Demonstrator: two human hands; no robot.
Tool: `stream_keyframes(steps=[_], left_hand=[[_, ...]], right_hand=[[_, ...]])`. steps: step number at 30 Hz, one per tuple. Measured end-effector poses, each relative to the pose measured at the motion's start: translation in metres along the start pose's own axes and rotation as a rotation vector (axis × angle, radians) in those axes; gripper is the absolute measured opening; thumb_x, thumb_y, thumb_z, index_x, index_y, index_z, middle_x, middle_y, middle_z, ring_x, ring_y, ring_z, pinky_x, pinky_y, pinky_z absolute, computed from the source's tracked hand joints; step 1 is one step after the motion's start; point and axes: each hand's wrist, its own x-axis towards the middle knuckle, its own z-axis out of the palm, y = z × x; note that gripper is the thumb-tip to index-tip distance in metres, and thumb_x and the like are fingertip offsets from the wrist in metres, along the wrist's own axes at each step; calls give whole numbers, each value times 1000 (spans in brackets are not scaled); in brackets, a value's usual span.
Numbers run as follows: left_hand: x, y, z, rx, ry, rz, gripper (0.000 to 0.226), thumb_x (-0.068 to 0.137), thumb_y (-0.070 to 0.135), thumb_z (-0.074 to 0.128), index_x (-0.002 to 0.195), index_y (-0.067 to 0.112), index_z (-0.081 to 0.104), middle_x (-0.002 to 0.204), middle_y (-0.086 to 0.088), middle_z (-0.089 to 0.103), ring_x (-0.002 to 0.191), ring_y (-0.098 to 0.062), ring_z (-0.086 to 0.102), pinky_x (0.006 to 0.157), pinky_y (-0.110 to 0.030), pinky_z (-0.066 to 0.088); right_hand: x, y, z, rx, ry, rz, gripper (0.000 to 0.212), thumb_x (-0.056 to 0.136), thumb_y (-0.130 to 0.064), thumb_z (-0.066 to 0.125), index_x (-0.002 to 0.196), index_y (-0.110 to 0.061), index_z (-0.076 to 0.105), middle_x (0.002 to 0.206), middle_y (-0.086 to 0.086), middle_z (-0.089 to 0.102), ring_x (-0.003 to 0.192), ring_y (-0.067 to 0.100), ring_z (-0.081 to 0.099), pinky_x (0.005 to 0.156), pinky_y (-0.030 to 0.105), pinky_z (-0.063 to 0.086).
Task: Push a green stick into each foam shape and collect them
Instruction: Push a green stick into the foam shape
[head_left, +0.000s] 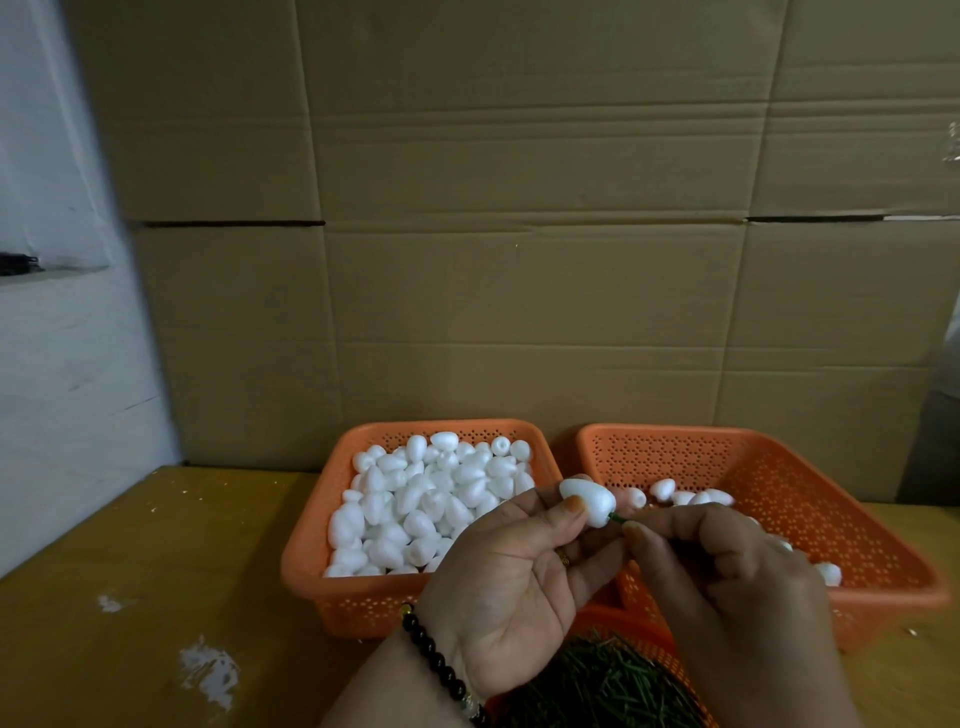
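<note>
White foam is being held up over the baskets: a single egg-shaped foam piece (588, 502) is being pinched between the thumb and fingertips of the left hand (511, 582), whose grip is closed around it. A green stick (619, 518) is being held at the piece's lower right end, where only a short length of it is being shown between the foam and the right hand (727, 577). The right-hand grip is closed on the stick, which is being pinched by curled fingers just beside the foam. A dark beaded bracelet (434, 660) is being worn on the left wrist, and a ring is being worn on one left finger.

On the wooden tabletop (156, 597), an orange perforated basket (311, 566) at the left is being filled nearly to the rim by loose white foam shapes (426, 499). Just beside it on the right, a second orange basket (810, 499) is being occupied by only a few foam pieces (691, 496), partly hidden behind the hands. At the near edge, below both hands, a heap of green sticks (608, 686) is being contained in a third orange basket. Flat brown cardboard (519, 208) is being stood up along the far side, behind the baskets.
</note>
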Motion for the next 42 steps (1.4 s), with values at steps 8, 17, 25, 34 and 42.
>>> stream_keyframes(steps=[8,17,25,34,42], left_hand=[[-1,-2,1,-21,2,-5,17,73,-4,67,88,-4,73,103,-25,69,89,-27,71,71,-34,59],[0,-6,1,-38,22,-6,15,78,-5,61,88,-7,72,105,-27,68,90,-29,71,71,-34,58],[1,-6,1,-45,20,-17,15,77,-4,63,88,-7,72,108,-27,68,91,-31,71,70,-34,59],[1,-7,0,-30,13,-12,15,80,-2,61,87,-5,74,107,-26,68,90,-28,71,71,-33,58],[2,-7,0,-20,14,-3,16,80,-2,59,86,-5,74,107,-25,69,90,-27,71,72,-32,58]], right_hand=[[0,0,1,-3,17,25,3,71,-18,69,73,-19,70,70,-20,58,78,-10,57,66,-7,34],[-1,1,1,0,2,46,4,72,-18,67,71,-17,70,66,-12,64,74,-6,59,63,-5,36],[-1,1,1,28,-9,44,3,73,-18,67,73,-19,70,67,-13,64,71,-5,59,61,-4,37],[0,0,1,32,4,32,3,72,-16,67,72,-18,70,67,-13,63,73,-10,58,61,-5,36],[-1,1,2,41,8,51,3,72,-17,67,72,-18,70,69,-16,63,74,-9,59,62,-4,37]])
